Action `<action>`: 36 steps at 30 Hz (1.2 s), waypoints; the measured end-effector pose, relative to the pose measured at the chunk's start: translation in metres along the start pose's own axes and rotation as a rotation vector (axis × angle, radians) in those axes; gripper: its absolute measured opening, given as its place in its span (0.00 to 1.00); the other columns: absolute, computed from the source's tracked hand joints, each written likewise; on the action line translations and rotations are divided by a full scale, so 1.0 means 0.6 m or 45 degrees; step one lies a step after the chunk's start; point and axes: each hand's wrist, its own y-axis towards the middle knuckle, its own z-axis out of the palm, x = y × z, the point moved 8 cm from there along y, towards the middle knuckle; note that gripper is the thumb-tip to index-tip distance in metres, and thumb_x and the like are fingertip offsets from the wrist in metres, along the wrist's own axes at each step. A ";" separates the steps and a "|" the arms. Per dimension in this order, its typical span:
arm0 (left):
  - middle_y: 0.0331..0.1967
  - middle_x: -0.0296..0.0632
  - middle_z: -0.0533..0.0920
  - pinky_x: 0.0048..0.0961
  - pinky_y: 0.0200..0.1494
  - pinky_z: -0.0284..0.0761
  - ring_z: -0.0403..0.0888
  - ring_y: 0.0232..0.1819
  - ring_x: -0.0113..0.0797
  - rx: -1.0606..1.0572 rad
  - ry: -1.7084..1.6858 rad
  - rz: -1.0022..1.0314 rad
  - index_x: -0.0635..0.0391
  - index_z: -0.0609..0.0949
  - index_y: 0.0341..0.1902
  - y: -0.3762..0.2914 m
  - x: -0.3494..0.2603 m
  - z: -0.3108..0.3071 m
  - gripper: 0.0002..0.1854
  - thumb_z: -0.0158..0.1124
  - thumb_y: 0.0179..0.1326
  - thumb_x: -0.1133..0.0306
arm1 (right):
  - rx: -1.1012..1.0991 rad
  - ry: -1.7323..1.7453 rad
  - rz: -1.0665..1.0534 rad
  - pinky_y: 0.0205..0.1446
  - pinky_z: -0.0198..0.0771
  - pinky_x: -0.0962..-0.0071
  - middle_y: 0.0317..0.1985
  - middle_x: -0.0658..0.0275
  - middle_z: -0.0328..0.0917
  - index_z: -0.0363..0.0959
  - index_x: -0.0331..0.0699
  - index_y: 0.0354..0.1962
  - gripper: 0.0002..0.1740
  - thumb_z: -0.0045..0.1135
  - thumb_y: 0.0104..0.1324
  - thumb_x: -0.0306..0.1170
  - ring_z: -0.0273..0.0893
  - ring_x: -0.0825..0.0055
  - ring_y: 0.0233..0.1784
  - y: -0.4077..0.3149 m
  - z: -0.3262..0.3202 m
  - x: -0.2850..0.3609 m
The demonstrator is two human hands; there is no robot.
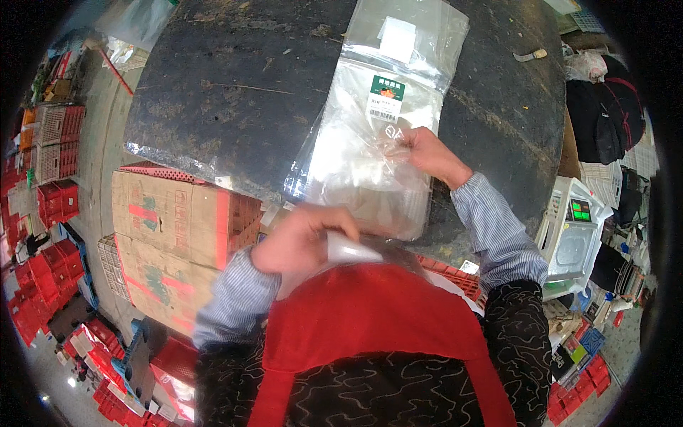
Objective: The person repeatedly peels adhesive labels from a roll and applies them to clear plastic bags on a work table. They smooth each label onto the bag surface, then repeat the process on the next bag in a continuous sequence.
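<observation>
Clear plastic bags (341, 160) lie in a stack on a dark, worn tabletop (240, 101). The top bag bears a green and white label (387, 99). My right hand (432, 155) pinches the film of the bag just below that label. Close to my apron, my left hand (307, 240) is blurred, its fingers curled on a whitish, shiny sheet (349, 250), perhaps a label strip or film. A folded white paper (397, 40) rests on the clear plastic at the far end of the stack.
A curved knife with a wooden handle (530, 55) lies at the table's far right. Right of the table stands a white weighing scale (571, 240). Cardboard boxes (165, 219) and red crates (57, 203) are on the left. Black bags (597, 120) sit at the right.
</observation>
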 end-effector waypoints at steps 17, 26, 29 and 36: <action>0.47 0.43 0.80 0.30 0.54 0.75 0.79 0.51 0.33 -0.348 -0.103 -0.192 0.61 0.77 0.39 0.074 0.118 -0.042 0.11 0.64 0.55 0.86 | -1.485 -0.117 -0.395 0.39 0.69 0.74 0.35 0.67 0.79 0.79 0.37 0.45 0.15 0.52 0.69 0.39 0.73 0.79 0.35 -0.074 -0.382 0.248; 0.36 0.35 0.82 0.21 0.45 0.74 0.78 0.41 0.22 -0.752 -0.143 0.066 0.59 0.78 0.40 0.047 0.058 -0.089 0.11 0.59 0.56 0.87 | 0.034 0.058 -0.617 0.47 0.74 0.71 0.38 0.58 0.82 0.80 0.35 0.43 0.14 0.66 0.60 0.31 0.80 0.70 0.43 -0.071 0.096 0.122; 0.31 0.37 0.82 0.22 0.41 0.73 0.77 0.37 0.21 -0.840 0.021 -0.005 0.61 0.79 0.37 0.036 0.068 -0.087 0.04 0.61 0.59 0.81 | -0.182 -0.119 -0.503 0.45 0.74 0.72 0.35 0.58 0.82 0.82 0.35 0.39 0.10 0.64 0.61 0.30 0.81 0.71 0.39 -0.087 0.089 0.132; 0.24 0.42 0.78 0.28 0.34 0.71 0.72 0.28 0.26 -0.601 0.273 -0.150 0.63 0.78 0.35 0.036 0.104 -0.061 0.10 0.64 0.63 0.68 | -0.957 -0.017 -0.164 0.38 0.69 0.83 0.32 0.68 0.80 0.76 0.30 0.41 0.11 0.52 0.73 0.31 0.74 0.87 0.35 -0.093 -0.153 0.172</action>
